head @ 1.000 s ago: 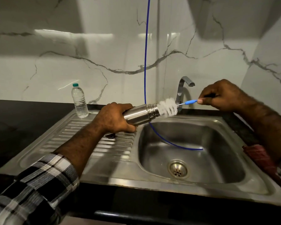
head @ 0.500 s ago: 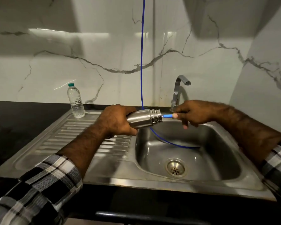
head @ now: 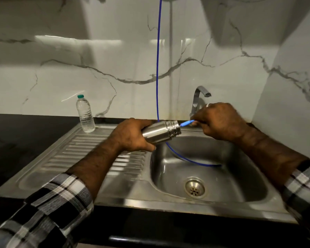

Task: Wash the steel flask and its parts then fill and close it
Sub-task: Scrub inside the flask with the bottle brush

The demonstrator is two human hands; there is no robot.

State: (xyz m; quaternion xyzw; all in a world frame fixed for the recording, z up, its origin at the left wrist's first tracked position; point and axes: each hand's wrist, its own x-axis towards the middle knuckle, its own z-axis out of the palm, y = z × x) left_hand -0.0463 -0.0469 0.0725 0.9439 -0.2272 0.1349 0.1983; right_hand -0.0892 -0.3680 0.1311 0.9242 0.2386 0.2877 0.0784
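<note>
My left hand (head: 131, 135) grips the steel flask (head: 161, 131) on its side above the left rim of the sink basin (head: 240, 176), its threaded mouth pointing right. My right hand (head: 220, 120) holds the blue handle of a bottle brush (head: 186, 123). The brush's bristle head is hidden inside the flask; only a short piece of blue handle shows between the mouth and my fingers. No cap or other flask part is clearly visible.
A steel tap (head: 199, 99) stands behind my right hand. A blue hose (head: 157, 59) hangs down the marble wall and curls into the basin. A small plastic water bottle (head: 85, 114) stands at the back of the ribbed drainboard (head: 89, 154). Black countertop surrounds the sink.
The white bristle head, outside the flask mouth a second ago, has gone into the flask. My right hand moved left toward the mouth and has since drawn back slightly.
</note>
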